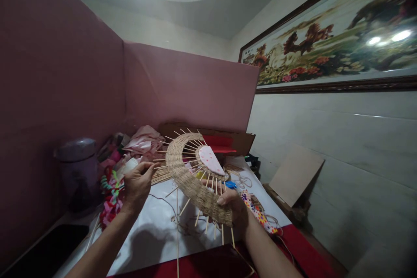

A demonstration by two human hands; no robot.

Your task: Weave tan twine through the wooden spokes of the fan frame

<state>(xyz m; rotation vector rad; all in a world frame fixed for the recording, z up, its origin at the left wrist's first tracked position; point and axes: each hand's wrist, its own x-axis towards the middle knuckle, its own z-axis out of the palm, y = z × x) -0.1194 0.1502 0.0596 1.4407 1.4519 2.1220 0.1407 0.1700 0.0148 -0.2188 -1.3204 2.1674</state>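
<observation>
A half-round woven fan shape (182,178) is held up over the table. It has a wide band of twisted straw-coloured cord, thin wooden sticks fanning out through it, and a white half-disc with pink dots (210,159) at its centre. My right hand (233,204) grips the lower right end of the band, thumb on the near face and fingers behind. My left hand (138,184) is closed at the left side, its thumb and fingertips pinching the outer end of a stick (160,167). A loose cord (177,234) hangs straight down from the band.
On the white tabletop (143,243) lie a bundle of sticks (161,177), colourful pipe-cleaner pieces (112,195), a blue object (230,184) and dotted fabric (259,213). A lidded container (78,173) stands left. Pink panels (189,87) enclose the back and left.
</observation>
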